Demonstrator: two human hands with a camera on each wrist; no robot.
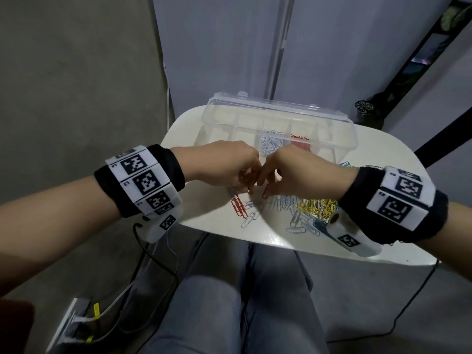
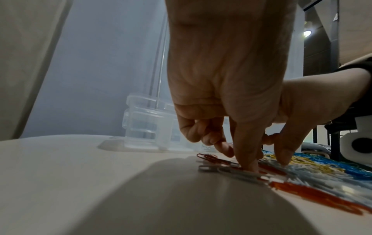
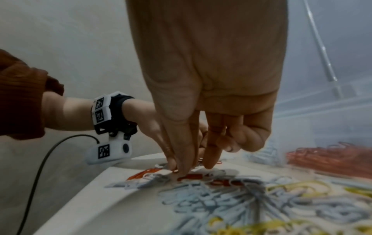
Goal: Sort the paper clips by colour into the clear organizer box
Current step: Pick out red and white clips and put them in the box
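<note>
Head view shows left hand and right hand, fingers curled, pinching red clips off the table for transfer to the organizer box beyond them.

Both forearms converge over the worktop. Left hand and right hand meet knuckle to knuckle, fingers pointing down at the worktop, fingertips touching it. Each wrist carries a black band.
</note>
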